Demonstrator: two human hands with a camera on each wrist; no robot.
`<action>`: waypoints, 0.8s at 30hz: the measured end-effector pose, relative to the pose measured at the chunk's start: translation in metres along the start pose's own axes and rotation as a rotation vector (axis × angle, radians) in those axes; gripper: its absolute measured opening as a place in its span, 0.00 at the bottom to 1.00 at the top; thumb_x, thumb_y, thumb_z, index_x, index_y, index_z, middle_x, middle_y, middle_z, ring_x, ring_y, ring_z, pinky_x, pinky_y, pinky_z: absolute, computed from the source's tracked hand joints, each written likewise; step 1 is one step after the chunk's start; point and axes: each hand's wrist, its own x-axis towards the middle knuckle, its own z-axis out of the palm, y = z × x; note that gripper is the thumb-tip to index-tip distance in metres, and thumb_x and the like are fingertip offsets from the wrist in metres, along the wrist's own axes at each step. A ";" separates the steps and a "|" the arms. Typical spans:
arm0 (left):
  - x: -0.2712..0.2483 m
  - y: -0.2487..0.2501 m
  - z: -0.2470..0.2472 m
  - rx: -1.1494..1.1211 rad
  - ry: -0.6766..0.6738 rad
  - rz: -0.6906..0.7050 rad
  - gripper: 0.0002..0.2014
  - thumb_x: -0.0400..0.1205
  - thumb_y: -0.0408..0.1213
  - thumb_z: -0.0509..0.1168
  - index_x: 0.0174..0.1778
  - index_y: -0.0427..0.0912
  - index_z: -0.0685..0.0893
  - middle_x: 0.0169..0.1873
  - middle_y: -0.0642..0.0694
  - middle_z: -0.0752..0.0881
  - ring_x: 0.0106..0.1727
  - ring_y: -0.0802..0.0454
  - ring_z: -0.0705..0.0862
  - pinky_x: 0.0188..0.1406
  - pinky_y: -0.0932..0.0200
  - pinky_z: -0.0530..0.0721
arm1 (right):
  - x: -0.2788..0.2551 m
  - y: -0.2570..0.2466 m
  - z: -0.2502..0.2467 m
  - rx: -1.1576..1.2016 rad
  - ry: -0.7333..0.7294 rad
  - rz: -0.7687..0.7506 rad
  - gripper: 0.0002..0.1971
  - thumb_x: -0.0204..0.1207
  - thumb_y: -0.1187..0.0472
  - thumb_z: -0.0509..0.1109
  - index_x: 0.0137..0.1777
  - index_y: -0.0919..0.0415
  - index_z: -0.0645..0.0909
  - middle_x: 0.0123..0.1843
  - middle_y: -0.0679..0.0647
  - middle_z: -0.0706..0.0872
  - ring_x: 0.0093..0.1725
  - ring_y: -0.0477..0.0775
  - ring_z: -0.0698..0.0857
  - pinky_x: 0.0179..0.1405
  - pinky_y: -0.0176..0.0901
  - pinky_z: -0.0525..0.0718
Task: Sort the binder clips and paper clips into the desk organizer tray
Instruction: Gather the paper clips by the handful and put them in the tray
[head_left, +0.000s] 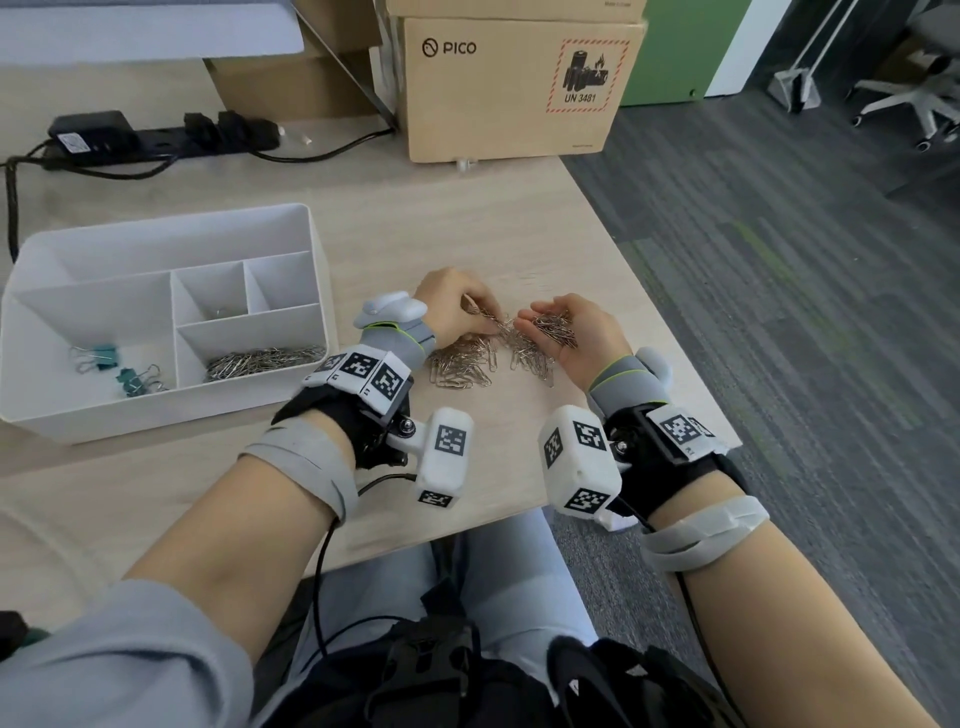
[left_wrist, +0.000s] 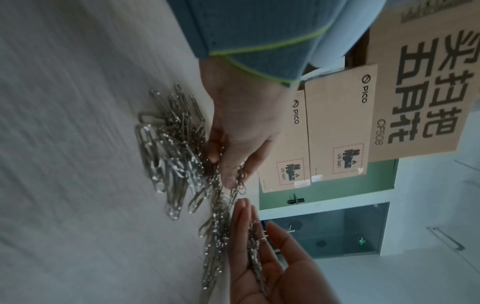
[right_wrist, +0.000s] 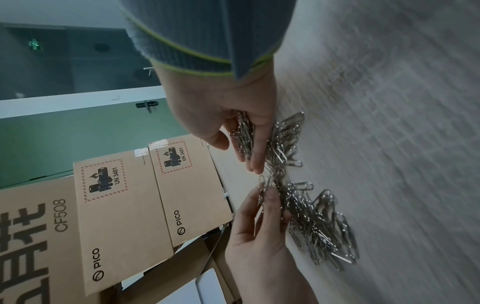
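A few paper clips are pinched between the thumb and fingertips of the left hand (head_left: 457, 306). The right hand (head_left: 571, 332) is held palm up, loosely cupped, with a bunch of paper clips (head_left: 556, 327) lying in it. A loose pile of paper clips (head_left: 467, 364) is spread on the surface (head_left: 467, 218) directly under both hands. The desk organizer tray (head_left: 156, 228) is set to the left of the left hand; more paper clips (head_left: 265, 358) and teal binder clips (head_left: 104, 356) are kept in separate compartments.
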 end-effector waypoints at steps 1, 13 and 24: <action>-0.001 0.002 -0.003 -0.066 0.009 -0.016 0.08 0.65 0.33 0.78 0.38 0.44 0.90 0.27 0.55 0.81 0.22 0.62 0.77 0.25 0.72 0.75 | 0.000 0.000 0.001 0.002 -0.002 0.005 0.10 0.79 0.71 0.56 0.42 0.74 0.77 0.43 0.70 0.82 0.42 0.64 0.85 0.42 0.48 0.91; 0.008 0.045 -0.001 -0.085 -0.074 0.059 0.10 0.66 0.30 0.77 0.41 0.42 0.90 0.33 0.46 0.86 0.38 0.50 0.84 0.44 0.58 0.83 | 0.004 0.005 0.019 0.035 -0.148 0.144 0.13 0.84 0.70 0.50 0.42 0.66 0.75 0.42 0.61 0.80 0.42 0.54 0.81 0.59 0.50 0.86; -0.004 0.027 -0.027 0.046 0.075 0.001 0.18 0.70 0.27 0.69 0.54 0.46 0.88 0.55 0.43 0.86 0.58 0.48 0.82 0.54 0.62 0.75 | 0.001 0.004 0.022 0.183 -0.119 0.224 0.15 0.84 0.68 0.52 0.40 0.72 0.76 0.38 0.66 0.83 0.41 0.61 0.83 0.37 0.47 0.89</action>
